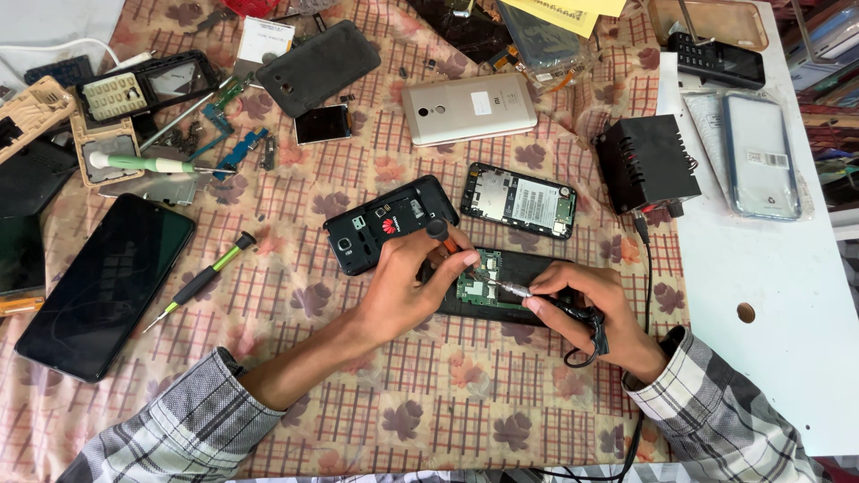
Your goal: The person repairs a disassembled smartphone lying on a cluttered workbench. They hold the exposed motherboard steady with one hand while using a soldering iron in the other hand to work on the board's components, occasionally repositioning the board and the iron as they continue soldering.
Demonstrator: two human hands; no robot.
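Note:
My left hand grips a small screwdriver with an orange shaft and black cap, its tip down on the green circuit board of an opened black phone. My right hand pinches a thin metal-tipped tool with a black cable, the tip touching the same board. Both hands rest over this phone on the patterned cloth. Another opened black phone lies just above my left hand.
A third opened phone and a gold phone lie further back. A black box sits at the right. A large dark phone and green-handled screwdrivers lie left. White table on the right holds phone cases.

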